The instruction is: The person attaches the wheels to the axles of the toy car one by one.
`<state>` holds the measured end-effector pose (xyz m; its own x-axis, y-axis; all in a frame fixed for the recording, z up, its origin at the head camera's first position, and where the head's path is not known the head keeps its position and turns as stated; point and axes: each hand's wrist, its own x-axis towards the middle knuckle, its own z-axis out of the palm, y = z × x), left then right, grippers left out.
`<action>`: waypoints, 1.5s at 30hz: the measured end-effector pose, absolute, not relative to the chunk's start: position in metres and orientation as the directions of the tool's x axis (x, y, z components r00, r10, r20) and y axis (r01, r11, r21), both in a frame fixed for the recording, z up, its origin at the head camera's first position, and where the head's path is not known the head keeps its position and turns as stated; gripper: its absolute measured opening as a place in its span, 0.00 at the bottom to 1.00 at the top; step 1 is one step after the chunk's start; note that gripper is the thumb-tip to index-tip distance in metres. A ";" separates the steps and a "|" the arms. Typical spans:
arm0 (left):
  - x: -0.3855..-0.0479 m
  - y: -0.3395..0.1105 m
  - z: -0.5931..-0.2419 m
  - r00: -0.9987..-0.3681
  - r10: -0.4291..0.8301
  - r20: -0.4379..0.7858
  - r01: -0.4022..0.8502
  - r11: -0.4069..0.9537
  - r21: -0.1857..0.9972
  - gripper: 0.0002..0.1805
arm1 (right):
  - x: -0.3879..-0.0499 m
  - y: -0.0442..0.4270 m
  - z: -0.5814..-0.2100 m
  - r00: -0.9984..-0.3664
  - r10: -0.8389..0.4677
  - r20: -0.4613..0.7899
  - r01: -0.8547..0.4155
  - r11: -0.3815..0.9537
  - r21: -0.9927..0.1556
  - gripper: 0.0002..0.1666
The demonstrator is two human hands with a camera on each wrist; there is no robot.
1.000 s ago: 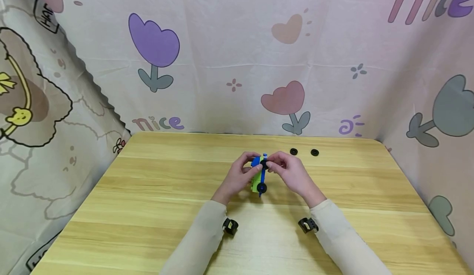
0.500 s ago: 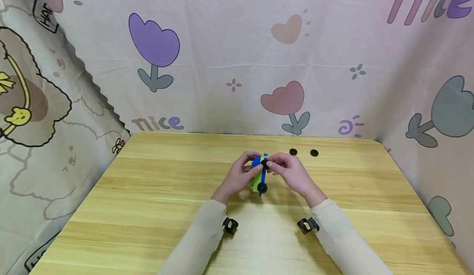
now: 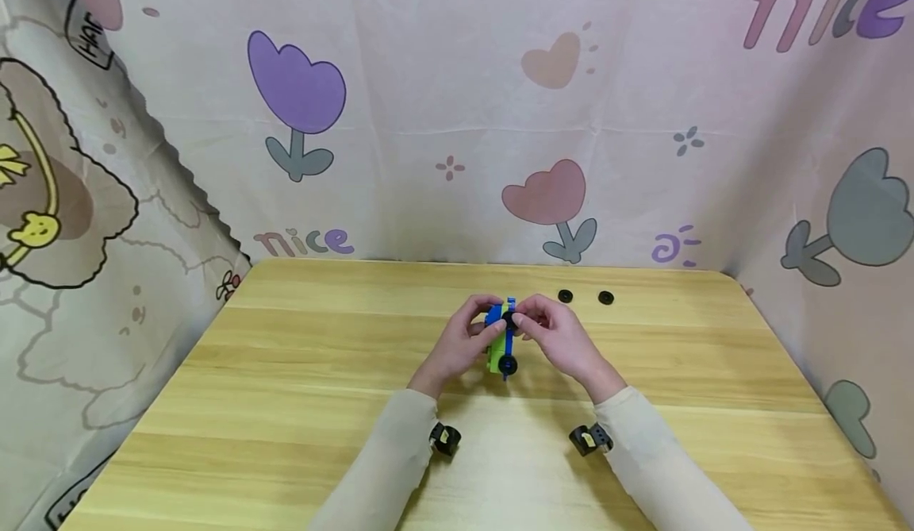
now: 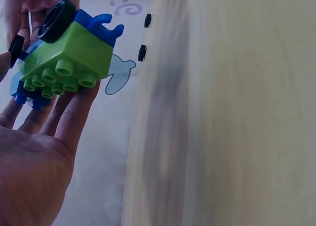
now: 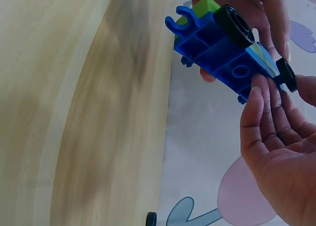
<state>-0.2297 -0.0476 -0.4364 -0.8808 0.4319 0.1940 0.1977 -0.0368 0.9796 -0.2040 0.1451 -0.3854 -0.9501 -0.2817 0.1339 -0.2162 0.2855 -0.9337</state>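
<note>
A toy car built of blocks [image 3: 497,356], lime green with a blue base, is held off the table between both hands. My left hand [image 3: 457,345] grips its far end from the left; the fingers lie under the block in the left wrist view. My right hand [image 3: 569,344] pinches a black wheel [image 5: 286,75] at the far axle, thumb on its outer face. Another black wheel [image 3: 508,364] sits on the end closer to me. A blue hook [image 5: 182,21] sticks out at that end. Green studs [image 4: 64,67] show in the left wrist view. Fingers partly hide the far end.
Two loose black wheels, a left one [image 3: 566,296] and a right one [image 3: 605,298], lie near the back edge of the wooden table [image 3: 321,404]. A printed cloth [image 3: 428,86] hangs behind and at both sides.
Both hands stay on the toy car and wheel with hardly any movement. The car turns very slightly, and the whole view shifts a little.
</note>
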 end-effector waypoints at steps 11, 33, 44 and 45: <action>-0.229 -0.043 -0.430 -0.880 0.442 0.174 0.166 -0.056 0.984 0.20 | -0.210 0.147 -0.398 -0.956 -0.235 0.176 -0.241 0.290 -0.926 0.11; -0.228 -0.051 -0.431 -0.867 0.456 0.200 0.170 -0.106 0.980 0.28 | -0.208 0.156 -0.400 -0.964 -0.201 0.177 -0.239 0.349 -0.906 0.17; -0.230 -0.052 -0.431 -0.922 0.354 0.156 0.127 -0.103 0.986 0.29 | -0.201 0.157 -0.404 -0.962 -0.214 0.172 -0.241 0.361 -0.901 0.16; -0.231 -0.052 -0.431 -0.928 0.339 0.154 0.127 -0.100 0.987 0.29 | -0.201 0.157 -0.405 -0.958 -0.224 0.176 -0.249 0.353 -0.902 0.17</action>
<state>-0.2305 -0.0523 -0.4305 -0.9280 0.3391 0.1542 0.1273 -0.1004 0.9868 -0.2009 0.1567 -0.4052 -0.9584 -0.2243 0.1763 -0.2486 0.3533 -0.9019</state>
